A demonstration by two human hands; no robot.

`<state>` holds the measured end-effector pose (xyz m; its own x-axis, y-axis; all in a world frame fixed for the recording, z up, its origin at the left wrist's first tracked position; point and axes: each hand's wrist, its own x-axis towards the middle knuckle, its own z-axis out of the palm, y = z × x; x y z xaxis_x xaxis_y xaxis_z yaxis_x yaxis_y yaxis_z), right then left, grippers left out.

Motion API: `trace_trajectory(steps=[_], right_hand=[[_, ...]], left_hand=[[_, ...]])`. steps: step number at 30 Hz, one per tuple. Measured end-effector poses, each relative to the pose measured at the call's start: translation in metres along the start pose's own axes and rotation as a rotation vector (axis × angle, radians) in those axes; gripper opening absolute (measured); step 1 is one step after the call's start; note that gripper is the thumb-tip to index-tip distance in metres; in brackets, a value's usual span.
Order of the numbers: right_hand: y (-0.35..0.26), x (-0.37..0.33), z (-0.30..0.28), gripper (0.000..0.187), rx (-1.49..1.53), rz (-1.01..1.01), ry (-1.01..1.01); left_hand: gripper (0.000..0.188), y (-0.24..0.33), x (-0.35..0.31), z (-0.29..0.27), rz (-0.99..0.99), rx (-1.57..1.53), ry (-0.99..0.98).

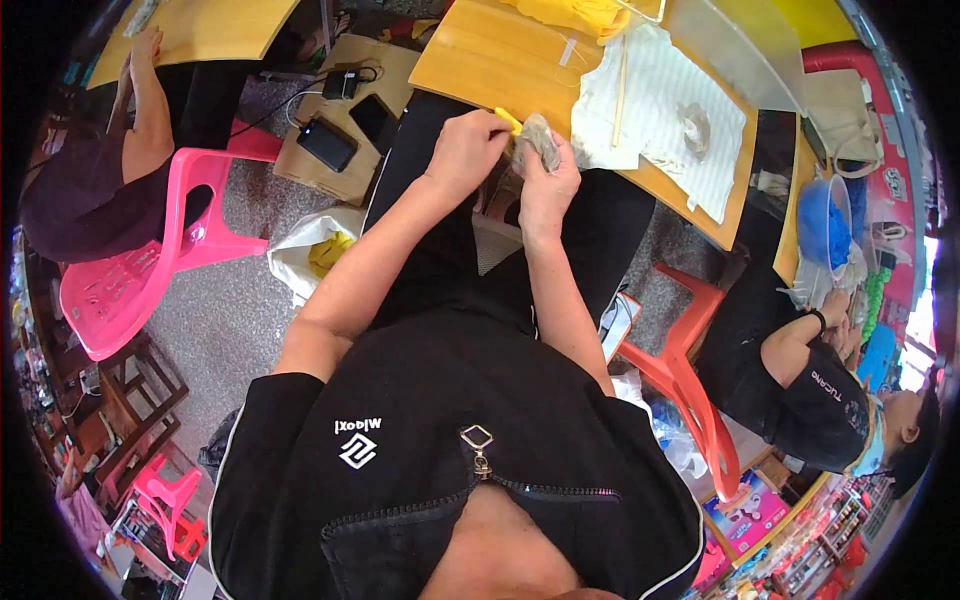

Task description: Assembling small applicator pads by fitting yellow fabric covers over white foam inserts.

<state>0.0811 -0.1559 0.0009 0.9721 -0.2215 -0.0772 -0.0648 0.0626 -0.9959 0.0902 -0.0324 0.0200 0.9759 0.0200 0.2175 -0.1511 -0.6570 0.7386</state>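
My left hand (pixel 468 152) is closed, its fingertips pinching a small yellow piece (pixel 511 121) whose kind I cannot make out. Close beside it, my right hand (pixel 550 188) grips a grey-beige lump (pixel 537 140), soft-looking and about palm-sized. The yellow piece meets or nearly touches the lump's left side. Both hands are above my lap at the near edge of the wooden table (pixel 480 60). Right of them, a white striped cloth (pixel 655 75) bears a thin stick (pixel 621 95) and a grey-beige ring-shaped piece (pixel 693 131).
Yellow fabric (pixel 570 12) and a clear panel (pixel 735 50) are at the table's far side. Phones (pixel 327 145) lie on a cardboard box (pixel 300 175) at left, near a white bag (pixel 310 250). Pink (pixel 180 220) and red chairs (pixel 680 350) flank me; two people sit nearby.
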Motion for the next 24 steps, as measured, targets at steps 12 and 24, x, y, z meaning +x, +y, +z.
trace_trajectory(steps=[12, 24], right_hand=[[-0.010, 0.003, -0.012, 0.017, -0.162, -0.117, -0.213], [-0.031, -0.002, -0.021, 0.017, -0.439, -0.419, -0.250]], left_hand=[[0.013, -0.009, 0.008, -0.007, -0.708, -0.904, -0.300], [0.010, 0.001, -0.007, 0.005, -0.629, -0.814, -0.029]])
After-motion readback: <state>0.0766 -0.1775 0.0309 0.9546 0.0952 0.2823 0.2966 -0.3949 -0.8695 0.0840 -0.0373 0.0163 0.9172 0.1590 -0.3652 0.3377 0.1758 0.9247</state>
